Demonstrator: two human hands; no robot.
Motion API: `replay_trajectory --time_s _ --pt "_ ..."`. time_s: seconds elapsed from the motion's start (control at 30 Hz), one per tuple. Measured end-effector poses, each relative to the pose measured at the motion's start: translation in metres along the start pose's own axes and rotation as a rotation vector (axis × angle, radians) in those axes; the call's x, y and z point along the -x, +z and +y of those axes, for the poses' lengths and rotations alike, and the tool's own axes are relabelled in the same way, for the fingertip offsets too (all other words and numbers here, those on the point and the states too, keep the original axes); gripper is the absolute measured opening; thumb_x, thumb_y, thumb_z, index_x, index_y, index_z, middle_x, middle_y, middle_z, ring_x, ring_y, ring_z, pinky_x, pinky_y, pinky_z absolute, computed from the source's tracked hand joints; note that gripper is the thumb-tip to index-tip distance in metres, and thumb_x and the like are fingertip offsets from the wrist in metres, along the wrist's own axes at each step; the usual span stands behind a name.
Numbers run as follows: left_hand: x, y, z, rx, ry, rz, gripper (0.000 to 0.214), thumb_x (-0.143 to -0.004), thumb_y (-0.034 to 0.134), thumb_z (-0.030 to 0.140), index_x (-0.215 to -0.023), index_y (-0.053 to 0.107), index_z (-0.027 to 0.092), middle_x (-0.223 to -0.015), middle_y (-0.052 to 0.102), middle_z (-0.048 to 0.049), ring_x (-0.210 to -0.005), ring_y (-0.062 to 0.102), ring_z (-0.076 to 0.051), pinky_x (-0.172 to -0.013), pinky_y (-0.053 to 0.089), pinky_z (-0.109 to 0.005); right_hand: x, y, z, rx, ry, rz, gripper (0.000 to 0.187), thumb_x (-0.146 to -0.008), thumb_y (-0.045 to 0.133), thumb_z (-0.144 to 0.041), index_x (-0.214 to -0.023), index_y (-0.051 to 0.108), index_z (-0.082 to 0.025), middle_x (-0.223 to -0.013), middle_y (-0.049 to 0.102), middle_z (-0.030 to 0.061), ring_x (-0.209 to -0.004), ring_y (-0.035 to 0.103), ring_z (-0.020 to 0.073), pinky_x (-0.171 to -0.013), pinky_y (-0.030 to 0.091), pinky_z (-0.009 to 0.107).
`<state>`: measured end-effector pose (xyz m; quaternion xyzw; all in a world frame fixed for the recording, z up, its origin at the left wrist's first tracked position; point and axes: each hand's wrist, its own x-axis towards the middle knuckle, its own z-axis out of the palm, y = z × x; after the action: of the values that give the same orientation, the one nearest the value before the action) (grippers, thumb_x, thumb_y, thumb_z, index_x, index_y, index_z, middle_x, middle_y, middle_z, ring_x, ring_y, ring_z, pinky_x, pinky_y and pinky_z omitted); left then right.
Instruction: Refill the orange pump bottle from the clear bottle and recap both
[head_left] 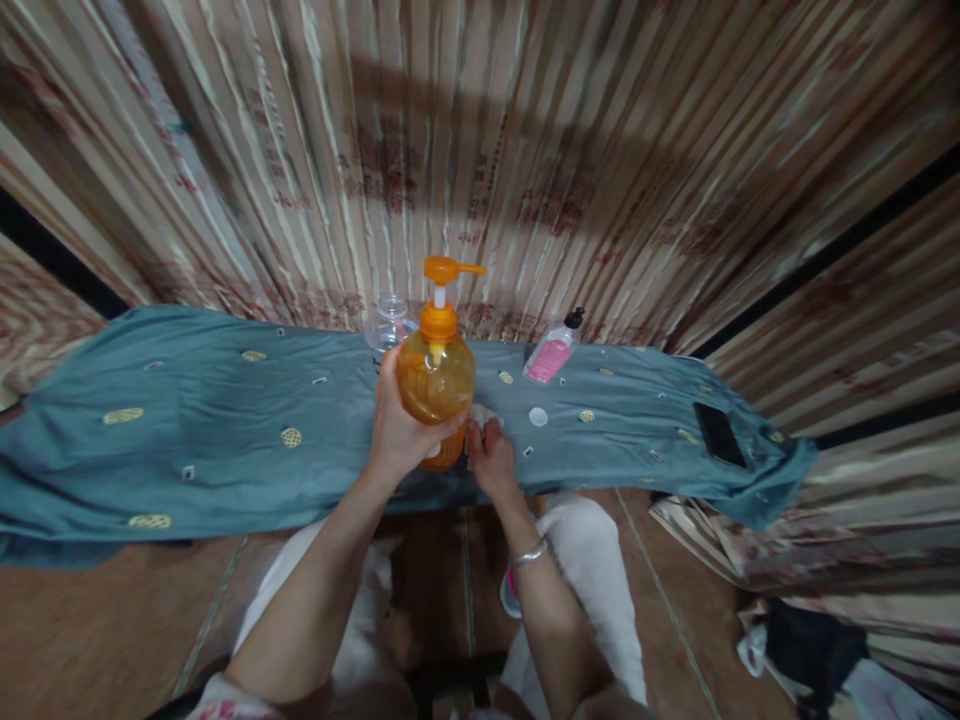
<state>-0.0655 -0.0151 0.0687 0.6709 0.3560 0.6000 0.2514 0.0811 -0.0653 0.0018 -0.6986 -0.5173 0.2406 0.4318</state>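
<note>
In the head view, the orange pump bottle is between the person's two hands, in front of the knees and over the near part of the cloth-covered worktop. Its long axis runs close to upright, with the spout turned to the person's right. Whether its base touches the cloth or is slightly raised cannot be told.

The left hand has the firmer grip: it clasps the bottle's left flank, thumb across the lower front. The right hand is at the lower right side, fingers curled on a pale, tissue-like piece right beside the bottle wall; actual contact there is unclear. The bottle thus lies directly in the left grip and just leftward of the right one.

Beyond the left hand stands a clear jar; further right are a pink-labelled bottle and a dark phone.
</note>
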Motion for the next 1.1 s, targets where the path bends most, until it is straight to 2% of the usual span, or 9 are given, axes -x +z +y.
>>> replay_trajectory --time_s 0.07,0.2,0.33,0.53,0.63,0.73,0.9,0.97,1.1 --pt "0.000 -0.001 -0.001 0.008 -0.014 -0.003 0.111 -0.051 0.091 0.047 -0.142 0.032 0.023 -0.137 0.051 -0.0127 -0.128 0.052 -0.032 -0.108 0.042 -0.046 -0.004 0.007 -0.003 0.154 -0.088 -0.088 0.024 -0.088 0.047 -0.029 -0.102 0.062 -0.016 -0.110 0.065 0.0164 -0.110 0.057 0.0271 -0.098 0.041 0.045" --pt "0.000 -0.002 -0.002 0.010 -0.036 -0.009 0.109 -0.053 0.090 0.049 -0.142 0.032 0.023 -0.137 0.051 -0.0125 -0.127 0.052 -0.032 -0.107 0.043 -0.047 -0.004 0.017 -0.006 0.339 -0.219 -0.262 0.040 -0.076 0.061 -0.019 -0.116 0.062 -0.012 -0.121 0.062 0.0190 -0.121 0.051 0.0311 -0.110 0.029 0.051" --pt "0.000 -0.001 -0.003 0.016 -0.033 -0.004 0.110 -0.052 0.090 0.048 -0.142 0.032 0.023 -0.138 0.049 -0.0130 -0.128 0.051 -0.032 -0.108 0.042 -0.047 0.000 0.005 -0.005 0.369 -0.297 -0.328 0.045 -0.079 0.059 -0.020 -0.124 0.060 -0.016 -0.128 0.060 0.0155 -0.126 0.049 0.0279 -0.111 0.031 0.051" --pt "0.002 0.006 0.000 0.009 -0.047 -0.008 0.112 -0.052 0.090 0.048 -0.143 0.031 0.023 -0.142 0.047 -0.0141 -0.132 0.048 -0.033 -0.110 0.039 -0.048 0.011 -0.037 -0.014 0.258 -0.304 -0.248 0.049 -0.088 0.044 -0.018 -0.136 0.050 -0.017 -0.139 0.056 0.0156 -0.130 0.052 0.0233 -0.109 0.041 0.045" --pt "0.002 0.012 0.004 0.021 -0.045 -0.030 0.109 -0.054 0.089 0.049 -0.142 0.031 0.023 -0.139 0.049 -0.0135 -0.129 0.051 -0.033 -0.109 0.041 -0.048 0.021 -0.053 -0.029 0.105 -0.306 -0.224 0.056 -0.085 0.047 -0.019 -0.141 0.044 -0.018 -0.139 0.058 0.0123 -0.128 0.055 0.0210 -0.109 0.043 0.042" --pt "0.002 0.019 0.007 0.033 -0.009 -0.044 0.106 -0.056 0.088 0.050 -0.141 0.032 0.022 -0.138 0.049 -0.0130 -0.129 0.051 -0.032 -0.107 0.043 -0.046 0.030 -0.059 -0.045 -0.046 -0.327 -0.193 0.072 -0.078 0.059 -0.023 -0.146 0.035 -0.019 -0.145 0.053 0.0119 -0.132 0.052 0.0229 -0.112 0.040 0.043" --pt "0.003 0.035 0.010 0.033 0.000 -0.049 0.105 -0.056 0.087 0.049 -0.141 0.032 0.023 -0.140 0.046 -0.0123 -0.131 0.048 -0.031 -0.108 0.042 -0.045 0.031 -0.051 -0.056 -0.022 -0.256 -0.051 0.088 -0.073 0.071 -0.040 -0.147 0.031 -0.015 -0.138 0.056 0.0186 -0.127 0.055 0.0305 -0.106 0.045 0.047" --pt "0.003 0.042 0.010 0.038 -0.019 -0.057 0.106 -0.056 0.087 0.050 -0.142 0.031 0.024 -0.140 0.046 -0.0126 -0.131 0.049 -0.031 -0.109 0.041 -0.045 0.027 -0.050 -0.054 -0.006 -0.220 0.001 0.083 -0.075 0.069 -0.039 -0.145 0.033 -0.013 -0.134 0.059 0.0192 -0.122 0.059 0.0310 -0.101 0.048 0.046" --pt "0.004 0.056 0.010 0.030 -0.027 -0.076 0.111 -0.054 0.088 0.051 -0.143 0.028 0.024 -0.142 0.046 -0.0137 -0.132 0.049 -0.032 -0.111 0.039 -0.047 0.015 -0.059 -0.047 0.003 -0.190 0.033 0.059 -0.079 0.061 -0.030 -0.134 0.044 -0.017 -0.124 0.066 0.0142 -0.112 0.064 0.0276 -0.094 0.051 0.041"
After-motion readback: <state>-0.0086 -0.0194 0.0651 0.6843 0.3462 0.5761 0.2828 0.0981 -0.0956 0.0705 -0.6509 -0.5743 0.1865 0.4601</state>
